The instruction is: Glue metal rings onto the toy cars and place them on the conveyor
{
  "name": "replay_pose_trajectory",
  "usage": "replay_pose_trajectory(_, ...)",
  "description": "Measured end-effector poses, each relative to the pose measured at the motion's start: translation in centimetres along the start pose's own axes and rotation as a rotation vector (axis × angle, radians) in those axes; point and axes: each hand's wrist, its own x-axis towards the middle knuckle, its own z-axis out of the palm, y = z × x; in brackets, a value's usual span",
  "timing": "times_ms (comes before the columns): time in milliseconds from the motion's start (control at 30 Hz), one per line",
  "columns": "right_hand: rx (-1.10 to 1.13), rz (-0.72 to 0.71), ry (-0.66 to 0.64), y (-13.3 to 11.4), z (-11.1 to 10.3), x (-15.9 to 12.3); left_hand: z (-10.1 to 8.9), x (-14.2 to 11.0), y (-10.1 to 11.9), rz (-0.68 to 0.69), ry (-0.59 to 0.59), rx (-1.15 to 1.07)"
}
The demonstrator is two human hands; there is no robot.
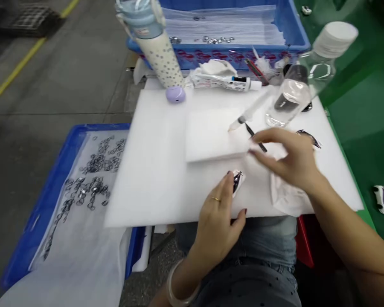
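Left hand (219, 209): palm down at the near edge of the white desk (153, 170), its extended fingers resting against a small white-and-dark piece (238, 182). The piece is lying on the desk just right of the fingertips; the thumb is standing apart, so the fingers are not clenching it. A ring is circling one finger, a pale bangle the wrist.

Right hand (288, 160): hovering over the right part of the desk, slightly blurred. Thumb and index finger are curving toward each other around the line of a thin black stick (252, 133); I cannot tell whether they are grasping it or are released.

Between and beyond the hands, a white block (214, 134) is lying flat, with a syringe (252, 108) pointing its tip over the far right part of it. A white cloth (288, 198) is lying below the right hand; a second dark-and-white piece (308, 138) is sitting to its far right.

Far side of desk: a dotted tumbler (160, 55) is standing at left, a purple case (176, 94) just before it, then a white-capped tube (227, 82). A clear bottle (294, 94) is standing at right.

Beyond, a blue bin (259, 49) is holding white sheets and shiny bits. At left, a blue tray (51, 192) is carrying dark glossy bits on a white sheet.
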Motion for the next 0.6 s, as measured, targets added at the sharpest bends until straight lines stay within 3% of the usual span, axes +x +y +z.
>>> replay_pose_trajectory(33, 0.043, 0.107, 0.028, 0.8, -0.1, 1.1, 0.0, -0.4, 0.3, -0.002, 0.010, 0.012)
replay_pose_trajectory(100, 0.150, 0.222, -0.067, 2.1, 0.0, 3.2, -0.4, -0.5, 0.3, 0.015, -0.009, 0.015)
replay_pose_trajectory(200, 0.285, 0.256, -0.308, 2.9, 0.7, 5.6, -1.6, 0.8, -0.8, 0.119, -0.173, -0.001)
replay_pose_trajectory(267, 0.423, 0.277, -0.350, 2.6, 0.8, 6.0, -2.3, 2.0, -1.6, 0.185, -0.255, -0.017)
replay_pose_trajectory(367, 0.700, 0.294, -0.222, 0.6, 0.2, 4.7, -2.2, 3.4, -2.0, 0.197, -0.203, -0.050)
replay_pose_trajectory(500, 0.969, 0.354, 0.170, -3.3, -0.6, 0.9, -0.6, 4.1, -0.9, 0.059, 0.014, -0.144)
replay_pose_trajectory(600, 1.180, 0.515, 0.136, -4.9, -0.8, -1.2, 0.4, 4.2, -0.2, -0.015, 0.114, -0.173)
